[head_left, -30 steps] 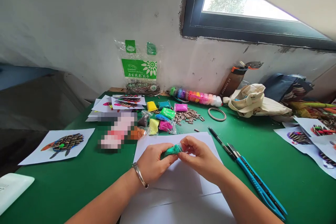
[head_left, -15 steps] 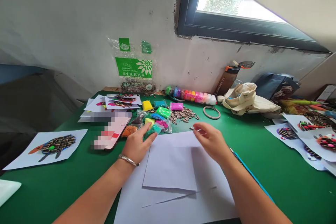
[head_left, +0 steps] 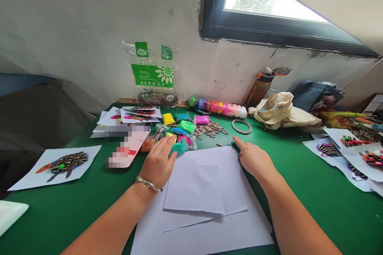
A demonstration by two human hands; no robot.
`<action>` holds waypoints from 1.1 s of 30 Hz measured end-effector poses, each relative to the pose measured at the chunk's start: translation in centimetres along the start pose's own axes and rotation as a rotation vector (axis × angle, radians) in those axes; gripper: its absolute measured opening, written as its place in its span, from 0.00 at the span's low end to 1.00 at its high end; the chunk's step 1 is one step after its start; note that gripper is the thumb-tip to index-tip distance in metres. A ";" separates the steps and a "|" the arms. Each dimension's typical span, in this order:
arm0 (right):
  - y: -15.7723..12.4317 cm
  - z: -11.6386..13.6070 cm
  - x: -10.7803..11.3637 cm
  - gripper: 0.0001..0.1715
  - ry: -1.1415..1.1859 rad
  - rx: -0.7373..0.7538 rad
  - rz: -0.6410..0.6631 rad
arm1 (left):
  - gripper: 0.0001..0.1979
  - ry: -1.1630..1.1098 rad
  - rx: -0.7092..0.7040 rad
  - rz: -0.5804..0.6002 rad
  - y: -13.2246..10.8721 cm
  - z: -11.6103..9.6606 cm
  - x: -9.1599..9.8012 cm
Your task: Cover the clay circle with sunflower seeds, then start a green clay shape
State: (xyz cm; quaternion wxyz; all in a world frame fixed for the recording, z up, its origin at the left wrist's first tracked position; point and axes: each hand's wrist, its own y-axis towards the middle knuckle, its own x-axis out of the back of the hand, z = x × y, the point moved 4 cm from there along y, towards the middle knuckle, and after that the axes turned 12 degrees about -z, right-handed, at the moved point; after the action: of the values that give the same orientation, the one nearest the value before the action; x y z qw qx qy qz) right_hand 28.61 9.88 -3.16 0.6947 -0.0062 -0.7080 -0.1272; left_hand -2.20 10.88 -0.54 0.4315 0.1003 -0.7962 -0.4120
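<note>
The small sheet (head_left: 193, 189) is laid between the 2 arms on larger paper (head_left: 227, 239), and no mark or seed is seen on it; work there seems not to have been begun. On 1 seed picture (head_left: 67, 166) at the left, rows of seeds have been set in place, and it appears finished. The left hand (head_left: 158, 163) is rested at the coloured packets, its fingers nearly straight, the thumb set apart beside the teal packet (head_left: 178, 148); whether that is gripped cannot be told. The right hand (head_left: 257, 163) is held at the dark pen (head_left: 235, 143), index finger stretched, other fingers hidden; its grip cannot be told. Loose seeds (head_left: 211, 129) are left heaped, unused.
</note>
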 end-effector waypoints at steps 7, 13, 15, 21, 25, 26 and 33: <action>0.0 1.2 1.9 0.21 0.929 -0.223 -0.164 | 0.19 -0.236 -0.313 0.291 -2.4 -6.7 0.8; -1.3 5.7 1.1 0.20 1.517 -0.239 0.034 | 0.30 -0.182 -0.308 0.730 -4.7 -7.8 -1.4; -1.5 6.8 0.6 0.17 1.431 -0.140 -0.033 | 0.30 -0.174 -0.295 0.748 -4.7 -7.7 -1.4; -2.5 8.9 -0.6 0.04 1.039 0.145 -0.216 | 0.32 -0.172 -0.285 0.759 -4.6 -7.9 -1.4; -3.6 9.2 -0.6 0.07 0.969 0.229 -0.253 | 0.33 -0.177 -0.291 0.767 -4.5 -8.0 -1.3; -3.9 9.1 -0.5 0.07 0.959 0.247 -0.254 | 0.33 -0.180 -0.293 0.770 -4.5 -8.0 -1.3; -5.4 8.2 -0.8 0.15 0.799 0.328 -0.171 | 0.32 -0.224 -0.310 0.755 -4.6 -8.3 -1.1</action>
State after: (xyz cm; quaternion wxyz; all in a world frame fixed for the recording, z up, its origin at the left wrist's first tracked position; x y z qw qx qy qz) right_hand 19.56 6.39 -4.93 0.8926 0.2127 -0.3926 -0.0626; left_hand 3.99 3.76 -2.27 0.4728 -0.3099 -0.7476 -0.3485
